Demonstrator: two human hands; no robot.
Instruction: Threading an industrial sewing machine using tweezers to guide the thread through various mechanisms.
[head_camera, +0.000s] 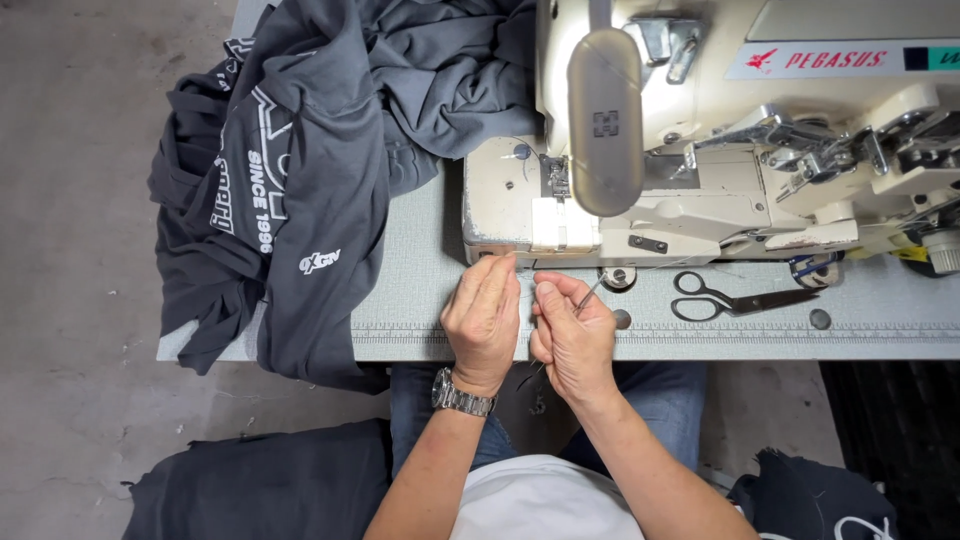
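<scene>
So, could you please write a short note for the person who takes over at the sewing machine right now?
Left hand: at the table's front edge, fingertips close to the sewing machine base, pinching something too thin to see, possibly thread.
Right hand: beside the left, holding thin tweezers whose tips point toward the machine.
Things: dark grey garments are piled on the table left of the machine; black scissors lie to the right of the hands.
Done: no fabric is under the needle area.
Left: the fine work between the hands looks unfinished; the garments wait untouched.
</scene>
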